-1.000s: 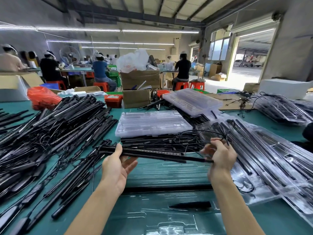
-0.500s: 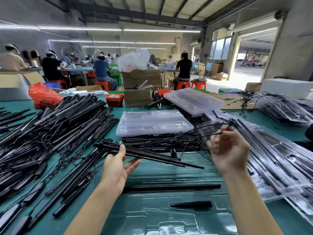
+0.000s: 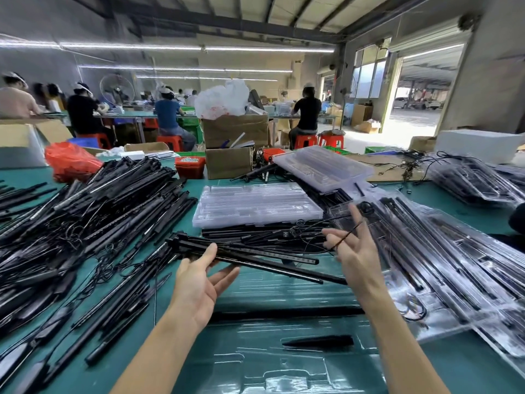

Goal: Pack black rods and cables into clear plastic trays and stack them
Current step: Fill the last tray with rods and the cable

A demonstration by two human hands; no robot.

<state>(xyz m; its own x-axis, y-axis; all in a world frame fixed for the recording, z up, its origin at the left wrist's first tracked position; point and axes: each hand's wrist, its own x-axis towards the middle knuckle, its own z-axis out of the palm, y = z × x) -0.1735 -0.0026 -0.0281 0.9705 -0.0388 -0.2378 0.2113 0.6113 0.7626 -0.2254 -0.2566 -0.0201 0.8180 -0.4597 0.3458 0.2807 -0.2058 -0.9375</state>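
Bright, even light from ceiling tube lights [image 3: 196, 48] plus blown-out daylight through the doorway [image 3: 420, 100] at 2 o'clock, glare on the clear trays [image 3: 257, 204], strong wide-angle bending at edges, right hand [image 3: 358, 251] motion-blurred, background workers soft.

2 bare forearms reach into view, sleeveless to the frame edge, each hand ungloved, without rings or watch.

No legible text or labels anywhere
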